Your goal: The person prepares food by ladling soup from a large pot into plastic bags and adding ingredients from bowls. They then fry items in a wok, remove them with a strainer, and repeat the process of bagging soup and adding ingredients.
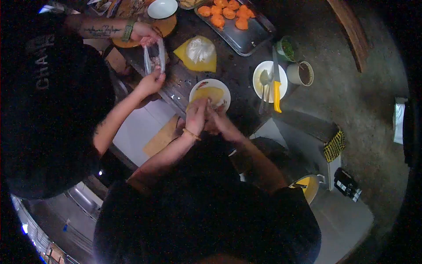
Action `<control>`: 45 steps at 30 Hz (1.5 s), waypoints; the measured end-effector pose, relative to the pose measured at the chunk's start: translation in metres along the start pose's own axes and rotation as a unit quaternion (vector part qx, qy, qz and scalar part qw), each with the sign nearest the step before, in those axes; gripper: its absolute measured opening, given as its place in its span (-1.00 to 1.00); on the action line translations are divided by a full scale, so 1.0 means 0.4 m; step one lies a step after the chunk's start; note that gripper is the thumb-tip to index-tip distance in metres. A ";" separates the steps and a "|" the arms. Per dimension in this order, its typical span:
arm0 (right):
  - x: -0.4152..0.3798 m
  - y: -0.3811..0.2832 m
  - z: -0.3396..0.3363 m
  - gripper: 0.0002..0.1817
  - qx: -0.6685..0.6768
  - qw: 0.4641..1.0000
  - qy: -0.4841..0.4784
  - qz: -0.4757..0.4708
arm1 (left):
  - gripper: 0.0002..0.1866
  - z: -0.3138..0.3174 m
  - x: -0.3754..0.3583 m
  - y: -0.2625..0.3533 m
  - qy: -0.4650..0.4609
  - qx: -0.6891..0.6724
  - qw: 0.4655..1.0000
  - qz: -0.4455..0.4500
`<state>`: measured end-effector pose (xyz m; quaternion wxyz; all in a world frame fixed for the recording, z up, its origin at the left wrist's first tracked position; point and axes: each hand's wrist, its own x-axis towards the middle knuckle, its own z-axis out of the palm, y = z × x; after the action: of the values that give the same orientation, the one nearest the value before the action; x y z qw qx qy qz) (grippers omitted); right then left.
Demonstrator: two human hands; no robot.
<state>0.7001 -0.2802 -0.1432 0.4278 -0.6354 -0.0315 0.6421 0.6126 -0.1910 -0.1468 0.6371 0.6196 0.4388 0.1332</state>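
Both of my hands are together over the near side of a white plate (225,91) with a dark pattern on it. My left hand (196,116), with a beaded bracelet at the wrist, is closed on a soft, flat yellow piece (206,93) whose kind I cannot make out. Close beside it, my right hand (221,124) has its fingers bent inward at the lower edge of the same piece. The fingertips are partly hidden, and the right hand's hold is unclear. Just beyond the plate, a clear bag of something white (200,49) lies on a yellow sheet (210,65).
At left, a co-worker's hands (151,81) hold a clear plastic bag (154,59). A metal tray (257,37) bears several orange pieces (228,12). Right of my plate are a white bowl (259,72) with spoons, a yellow-handled knife (277,94), a green-filled container (287,48) and a brown-filled cup (303,73).
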 end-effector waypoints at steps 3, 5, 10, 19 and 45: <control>0.026 0.059 0.068 -0.64 0.323 0.946 0.028 -0.009 | -0.62 0.012 -0.016 0.015 0.039 0.063 0.996 0.043; 0.011 0.042 0.076 -0.72 0.339 0.938 -0.013 -0.074 | -0.58 -0.006 -0.003 0.029 -0.025 0.008 0.998 -0.054; 0.004 -0.042 -0.038 -0.93 0.114 0.993 0.005 -0.028 | -0.63 -0.045 0.079 -0.070 -0.131 -0.182 0.973 -0.052; -0.018 -0.174 -0.084 -0.67 -0.545 0.735 0.074 -0.396 | -0.71 -0.103 0.116 0.011 -0.253 0.191 0.889 0.330; 0.150 -0.281 -0.146 -0.84 -0.342 0.845 0.158 -0.379 | -0.74 -0.096 0.048 0.059 -0.257 0.315 0.896 0.179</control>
<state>0.8170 -0.2033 -0.1363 0.3923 -0.7729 -0.4195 0.2698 0.6047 -0.1467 -0.1274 0.4642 0.8686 0.1608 -0.0642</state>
